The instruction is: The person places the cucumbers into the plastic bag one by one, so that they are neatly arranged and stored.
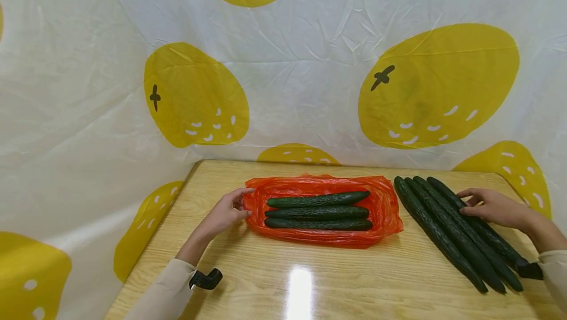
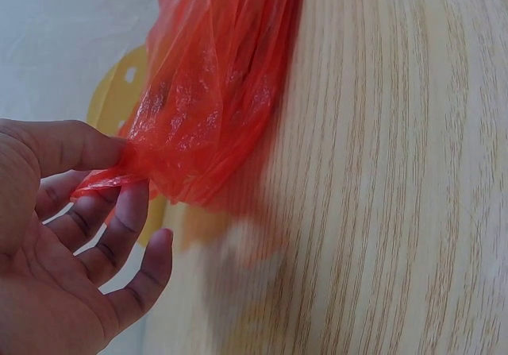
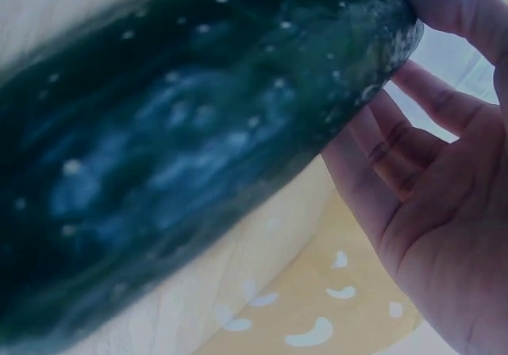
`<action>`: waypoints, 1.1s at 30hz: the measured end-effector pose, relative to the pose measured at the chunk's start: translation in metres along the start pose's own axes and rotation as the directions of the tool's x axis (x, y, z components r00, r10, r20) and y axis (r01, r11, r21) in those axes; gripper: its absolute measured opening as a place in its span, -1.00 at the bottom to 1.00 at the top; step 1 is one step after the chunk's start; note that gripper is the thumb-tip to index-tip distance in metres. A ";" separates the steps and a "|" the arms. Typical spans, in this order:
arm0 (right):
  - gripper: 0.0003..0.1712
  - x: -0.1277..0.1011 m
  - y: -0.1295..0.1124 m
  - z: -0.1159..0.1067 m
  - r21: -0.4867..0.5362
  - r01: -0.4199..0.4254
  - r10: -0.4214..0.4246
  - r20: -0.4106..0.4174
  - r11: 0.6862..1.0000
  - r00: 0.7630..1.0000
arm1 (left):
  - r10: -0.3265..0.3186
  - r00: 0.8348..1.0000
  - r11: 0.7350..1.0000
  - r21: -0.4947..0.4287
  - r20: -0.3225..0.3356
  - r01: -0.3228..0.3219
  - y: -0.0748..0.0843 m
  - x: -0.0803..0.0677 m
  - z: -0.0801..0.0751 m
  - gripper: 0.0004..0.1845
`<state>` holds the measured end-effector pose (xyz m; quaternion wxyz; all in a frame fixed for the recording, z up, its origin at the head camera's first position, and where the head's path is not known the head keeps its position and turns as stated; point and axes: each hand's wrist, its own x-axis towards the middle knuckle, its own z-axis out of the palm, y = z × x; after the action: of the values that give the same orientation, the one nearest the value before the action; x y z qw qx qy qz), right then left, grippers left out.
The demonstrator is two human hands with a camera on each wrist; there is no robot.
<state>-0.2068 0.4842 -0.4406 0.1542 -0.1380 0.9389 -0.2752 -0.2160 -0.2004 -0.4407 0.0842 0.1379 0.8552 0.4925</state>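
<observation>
An orange plastic bag (image 1: 386,214) lies spread on the wooden table (image 1: 310,280) with three dark green cucumbers (image 1: 319,211) lying side by side on it. My left hand (image 1: 241,203) pinches the bag's left edge; the left wrist view shows thumb and fingers of that hand (image 2: 119,176) closed on the crumpled orange film (image 2: 214,93). Three more long cucumbers (image 1: 443,234) lie in a row on the table to the right. My right hand (image 1: 468,198) lies over the rightmost one, and up close the thumb and fingers (image 3: 432,125) hold the cucumber's end (image 3: 198,156).
A white sheet with yellow fruit prints (image 1: 283,64) hangs behind and to the left of the table. The table's front half shows bare wood with a light glare (image 1: 300,285). A dark wrist strap (image 1: 205,279) sits on my left sleeve.
</observation>
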 end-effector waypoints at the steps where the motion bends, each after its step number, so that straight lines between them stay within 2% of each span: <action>1: -0.35 0.000 0.000 0.000 -0.008 -0.003 0.003 -0.003 1.000 1.000 | -0.002 1.000 1.000 -0.001 -0.001 0.002 0.000 0.000 0.000 -0.35; 8: -0.35 0.000 -0.002 -0.003 -0.075 -0.019 0.017 -0.016 0.997 1.000 | -0.006 1.000 1.000 -0.017 0.006 0.006 -0.001 0.001 0.000 -0.35; 12: -0.35 -0.001 -0.003 -0.004 -0.076 -0.028 0.027 -0.015 0.997 1.000 | 0.001 1.000 1.000 -0.019 0.009 -0.001 0.000 0.001 0.000 -0.36; 20: -0.38 -0.005 -0.005 -0.008 0.008 -0.047 0.047 0.043 0.999 0.998 | 0.007 1.000 1.000 -0.001 0.004 -0.007 0.002 0.001 0.002 -0.35; 26: -0.36 -0.004 -0.003 -0.010 0.049 -0.084 0.078 0.118 0.995 0.990 | -0.013 0.999 1.000 -0.003 0.038 0.013 0.026 -0.008 0.000 -0.36; 30: -0.38 -0.004 -0.003 -0.012 0.052 -0.083 0.077 0.122 0.995 0.990 | -0.003 0.999 1.000 -0.011 0.041 0.003 0.039 -0.014 -0.002 -0.38; 33: -0.40 -0.006 -0.005 -0.013 0.048 -0.075 0.069 0.115 0.996 0.991 | 0.005 1.000 1.000 -0.018 0.026 -0.005 0.023 -0.009 -0.002 -0.37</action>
<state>-0.2055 0.4885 -0.4266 0.2204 -0.1154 0.9255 -0.2857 -0.2049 -0.1935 -0.4201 0.0954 0.1459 0.8492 0.4985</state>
